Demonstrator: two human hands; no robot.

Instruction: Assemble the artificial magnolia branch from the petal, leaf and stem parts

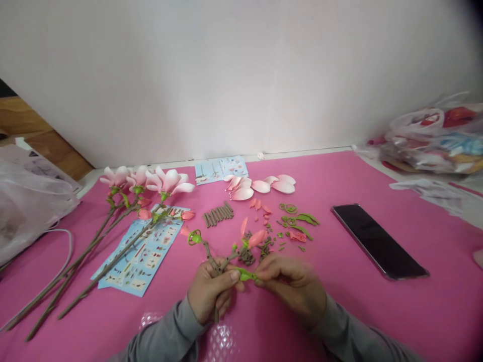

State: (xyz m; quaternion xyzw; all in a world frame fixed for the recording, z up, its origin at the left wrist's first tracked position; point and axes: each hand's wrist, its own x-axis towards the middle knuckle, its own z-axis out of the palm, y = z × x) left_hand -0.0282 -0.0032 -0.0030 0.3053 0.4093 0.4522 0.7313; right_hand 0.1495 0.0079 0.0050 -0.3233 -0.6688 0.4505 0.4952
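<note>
My left hand (212,290) is closed around a brown toy flower branch (209,254), which forks upward above the fingers. On its tips sit a green ring piece (194,237) and a coral bud (257,238). A small green leaf (246,275) lies between my two hands, its left end by my left thumb. The fingertips of my right hand (292,282) pinch the leaf's right end. Loose brown pieces (247,255) lie just behind the hands, partly hidden by the branch.
Finished magnolia stems (166,182) and a blue instruction sheet (145,251) lie left. Pale pink petals (260,186), brown sticks (219,214) and green leaf parts (307,219) are spread behind the hands. A phone (377,241) rests right; plastic bags (433,136) stand beyond it.
</note>
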